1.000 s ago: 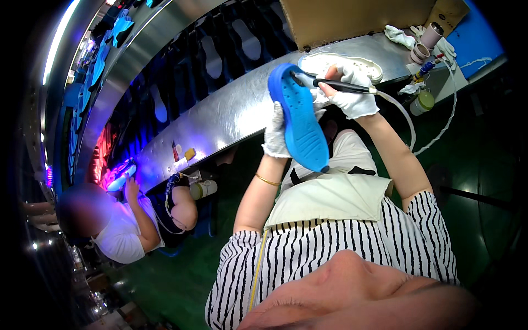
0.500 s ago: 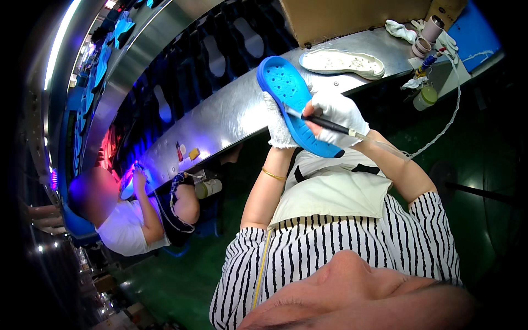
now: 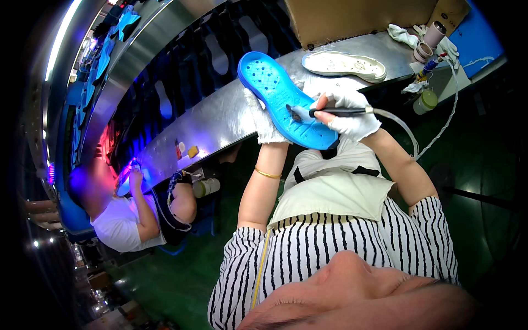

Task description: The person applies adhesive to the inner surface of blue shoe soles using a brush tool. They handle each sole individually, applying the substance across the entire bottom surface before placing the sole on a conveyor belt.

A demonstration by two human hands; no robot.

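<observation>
Left fingers [image 3: 252, 99] partly hidden, box [image 3: 357, 21] cut off

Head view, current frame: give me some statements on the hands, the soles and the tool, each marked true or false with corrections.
1. The left hand holds the blue sole. True.
2. The right hand wears a white glove. True.
3. The right hand is empty. False: it grips a black-handled tool.
4. The white sole stands on end. False: it lies on the metal bench.
5. A pale hose runs from the black-handled tool. True.
</observation>
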